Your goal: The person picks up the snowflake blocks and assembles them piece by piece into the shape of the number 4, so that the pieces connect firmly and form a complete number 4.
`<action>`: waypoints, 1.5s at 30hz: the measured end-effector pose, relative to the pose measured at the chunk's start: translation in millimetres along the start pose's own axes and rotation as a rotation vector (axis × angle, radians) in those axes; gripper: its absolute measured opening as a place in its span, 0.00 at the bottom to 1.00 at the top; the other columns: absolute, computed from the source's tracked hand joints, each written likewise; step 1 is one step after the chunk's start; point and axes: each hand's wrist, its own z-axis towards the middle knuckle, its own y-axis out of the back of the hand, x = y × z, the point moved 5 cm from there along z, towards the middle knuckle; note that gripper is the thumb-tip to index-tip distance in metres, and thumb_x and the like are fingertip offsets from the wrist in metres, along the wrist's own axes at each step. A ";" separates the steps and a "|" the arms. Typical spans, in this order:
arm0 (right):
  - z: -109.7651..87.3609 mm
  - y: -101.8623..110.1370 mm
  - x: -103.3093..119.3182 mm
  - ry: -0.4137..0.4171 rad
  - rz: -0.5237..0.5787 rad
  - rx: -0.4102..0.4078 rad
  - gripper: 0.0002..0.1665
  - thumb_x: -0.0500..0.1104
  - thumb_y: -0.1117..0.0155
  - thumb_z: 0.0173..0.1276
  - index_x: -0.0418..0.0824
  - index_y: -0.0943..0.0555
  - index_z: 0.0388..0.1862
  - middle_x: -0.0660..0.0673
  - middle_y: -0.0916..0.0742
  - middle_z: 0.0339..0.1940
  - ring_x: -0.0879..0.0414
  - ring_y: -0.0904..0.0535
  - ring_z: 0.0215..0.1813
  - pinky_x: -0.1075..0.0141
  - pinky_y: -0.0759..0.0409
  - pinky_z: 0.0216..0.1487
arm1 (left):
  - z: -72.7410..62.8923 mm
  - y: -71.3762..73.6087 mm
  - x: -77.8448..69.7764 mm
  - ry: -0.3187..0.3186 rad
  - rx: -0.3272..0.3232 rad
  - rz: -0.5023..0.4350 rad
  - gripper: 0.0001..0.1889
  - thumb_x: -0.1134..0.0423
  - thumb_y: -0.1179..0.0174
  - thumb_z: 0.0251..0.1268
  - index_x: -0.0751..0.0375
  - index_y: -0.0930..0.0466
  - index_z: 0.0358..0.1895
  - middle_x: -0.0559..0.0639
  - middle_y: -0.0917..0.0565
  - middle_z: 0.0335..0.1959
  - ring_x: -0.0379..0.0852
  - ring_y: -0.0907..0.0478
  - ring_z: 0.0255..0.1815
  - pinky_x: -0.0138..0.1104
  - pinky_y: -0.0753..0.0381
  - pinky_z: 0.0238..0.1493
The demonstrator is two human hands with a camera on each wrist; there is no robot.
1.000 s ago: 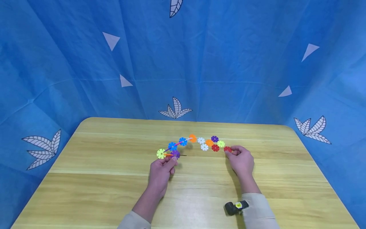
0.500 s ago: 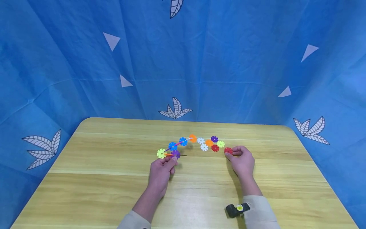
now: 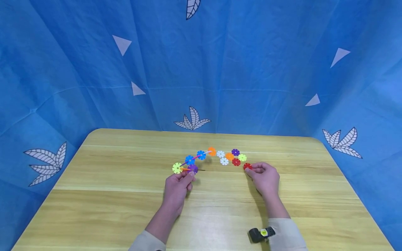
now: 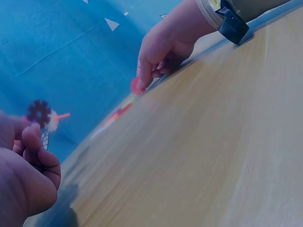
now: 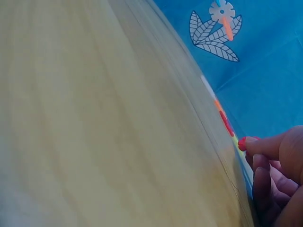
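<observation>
Watching a bent snowflake-disc chain [image 3: 190, 160] at mid-frame: yellow-green, blue and orange notched faces, linked by edge-on discs. Left hand [image 3: 177, 191] pinches its purple disc [image 3: 193, 169]. Right hand [image 3: 266, 178], right of centre, pinches one red disc [image 3: 247, 166], near a flat six-disc multicoloured cluster [image 3: 230, 156] on the wood-grain tabletop [image 3: 119, 167].

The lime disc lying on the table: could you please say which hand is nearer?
Right: the right hand, pinching a red disc, is just right of the lime disc; the left hand, holding the joined discs, is well to its left.
</observation>
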 end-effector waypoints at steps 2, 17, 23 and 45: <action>-1.8 -0.2 0.2 -0.007 0.004 0.012 0.14 0.44 0.24 0.62 0.38 0.16 0.41 0.44 0.13 0.33 0.53 0.19 0.31 0.66 0.25 0.24 | 0.0 -0.1 0.2 -0.003 0.001 -0.001 0.09 0.67 0.34 0.67 0.66 0.24 0.32 0.61 0.17 0.33 0.39 0.30 0.21 0.26 0.29 0.23; -20.8 -16.1 12.3 0.061 0.129 0.073 0.12 0.43 0.23 0.61 0.37 0.15 0.37 0.45 0.12 0.28 0.52 0.17 0.26 0.68 0.24 0.22 | 0.0 0.1 0.3 -0.014 0.006 0.002 0.08 0.67 0.35 0.67 0.66 0.23 0.32 0.60 0.17 0.32 0.39 0.30 0.21 0.26 0.29 0.23; -28.9 -26.8 20.6 0.068 0.191 0.109 0.10 0.41 0.24 0.62 0.37 0.15 0.37 0.43 0.13 0.28 0.51 0.18 0.25 0.68 0.23 0.22 | 0.7 0.4 0.9 -0.013 0.001 -0.001 0.08 0.67 0.35 0.68 0.66 0.23 0.32 0.59 0.17 0.32 0.38 0.30 0.20 0.26 0.29 0.23; -58.6 -54.5 49.3 0.089 0.461 0.273 0.06 0.30 0.29 0.63 0.33 0.15 0.39 0.33 0.14 0.33 0.49 0.20 0.26 0.68 0.23 0.23 | 0.5 -1.1 2.5 -0.013 0.002 0.002 0.07 0.68 0.36 0.68 0.65 0.23 0.32 0.60 0.17 0.32 0.39 0.30 0.20 0.26 0.29 0.23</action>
